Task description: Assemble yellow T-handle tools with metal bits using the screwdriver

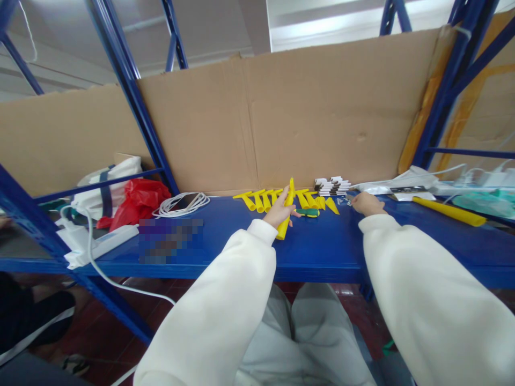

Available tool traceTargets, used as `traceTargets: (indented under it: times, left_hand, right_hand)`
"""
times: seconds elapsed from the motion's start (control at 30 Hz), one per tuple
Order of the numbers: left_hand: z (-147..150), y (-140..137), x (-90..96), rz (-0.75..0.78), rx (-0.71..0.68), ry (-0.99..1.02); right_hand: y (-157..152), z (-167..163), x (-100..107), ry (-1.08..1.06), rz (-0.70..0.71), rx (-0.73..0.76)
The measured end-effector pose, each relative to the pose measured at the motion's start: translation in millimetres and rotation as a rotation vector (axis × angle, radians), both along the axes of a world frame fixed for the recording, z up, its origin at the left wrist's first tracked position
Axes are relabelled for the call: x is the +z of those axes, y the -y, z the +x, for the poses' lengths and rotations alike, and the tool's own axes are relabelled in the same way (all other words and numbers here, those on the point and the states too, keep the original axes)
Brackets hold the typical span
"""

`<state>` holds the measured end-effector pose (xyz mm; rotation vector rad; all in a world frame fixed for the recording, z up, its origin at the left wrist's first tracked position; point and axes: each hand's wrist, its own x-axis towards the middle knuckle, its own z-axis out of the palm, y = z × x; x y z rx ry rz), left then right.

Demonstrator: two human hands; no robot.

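Observation:
My left hand (pixel 278 210) is closed around a yellow plastic handle (pixel 284 229), held tilted upright above the blue shelf. My right hand (pixel 368 204) rests at the back of the shelf with its fingers curled over some small silvery pieces (pixel 345 200); what lies between its fingertips is hidden. Behind my left hand stands a row of yellow T-shaped handles (pixel 257 201). A green and yellow tool handle (pixel 308 213) lies just right of that hand, near several small yellow wedge-shaped pieces (pixel 332 205). Small white and black boxes (pixel 332 186) are stacked between my hands, farther back.
On the left are a coiled white cable (pixel 183 203), a red plastic bag (pixel 140 201) and a white power strip (pixel 104 245). A long yellow cone-like piece (pixel 448 210) lies at right. Cardboard (pixel 322 118) walls the back between blue posts (pixel 132 102). Part of another person shows lower left.

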<state>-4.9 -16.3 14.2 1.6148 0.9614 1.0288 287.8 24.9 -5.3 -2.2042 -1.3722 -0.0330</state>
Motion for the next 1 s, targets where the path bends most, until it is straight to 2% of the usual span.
traceTargets:
  times: [0.07,0.2,0.5,0.67,0.9,1.0]
  left_hand:
    - [1,5,4.7,-0.078,-0.022,0.001]
    - [2,10,10.1,-0.143,-0.067,0.039]
    - [0,6,8.0,-0.125,-0.181,0.014]
    - [-1,5,6.5,-0.105,-0.204,-0.007]
    - [-1,6,7.9,-0.096,-0.22,-0.023]
    - [-1,6,8.5,-0.101,-0.225,-0.012]
  right_hand:
    - [0,0,1,-0.005,-0.09,-0.023]
    - [5,-6,3,0.037,-0.112,-0.003]
    - [18,-18,9,0.114,-0.17,0.052]
    - [15,-18,7,0.108,-0.204,0.013]
    - [-1,-10,-4,0.138,-0.18,-0.041]
    - [-7,-5,-8,0.148,-0.111,0.019]
